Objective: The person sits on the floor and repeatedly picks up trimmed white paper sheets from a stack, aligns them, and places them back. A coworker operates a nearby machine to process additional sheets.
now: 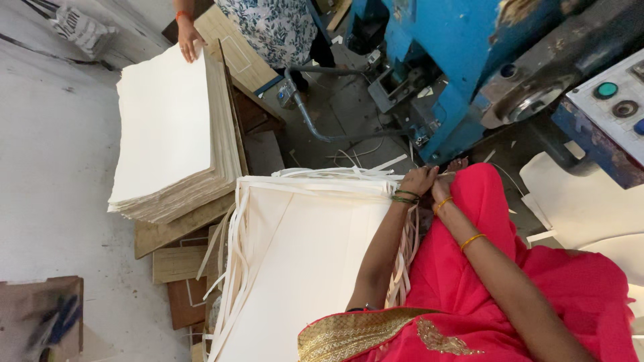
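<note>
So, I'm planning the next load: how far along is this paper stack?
Done, it seems: the far stack sits squared with clean edges, another person's hand resting on it. In hand: the left hand and right hand are at a corner of the near stack, among loose strips. Left: more strips hang down its other side.
</note>
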